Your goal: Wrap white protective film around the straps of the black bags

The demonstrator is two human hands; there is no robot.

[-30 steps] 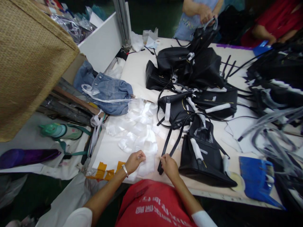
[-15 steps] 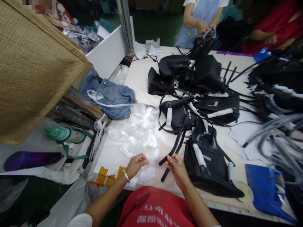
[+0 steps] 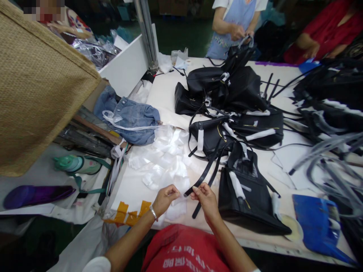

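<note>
My right hand (image 3: 204,197) pinches a black strap (image 3: 202,175) close to its end. A second black strap end hangs just below that hand. My left hand (image 3: 166,199) is closed in a pinch to the left of the strap end; what it holds, if anything, is too small to make out. The straps lead up to a black bag (image 3: 246,200) with white wrapping on its handles, which lies right of my right hand. Thin white translucent sheets (image 3: 163,162) are heaped beyond my left hand.
More black bags (image 3: 215,132) lie further back. A denim garment (image 3: 133,117) is at the left edge, orange tape (image 3: 121,212) at the front edge, and a blue dustpan (image 3: 314,223) at the right. Burlap cloth (image 3: 42,83) hangs upper left. People stand across the table.
My right hand and the strap end have moved slightly left, closer to my left hand. My left hand has shifted slightly right. The whole view has shifted a little.
</note>
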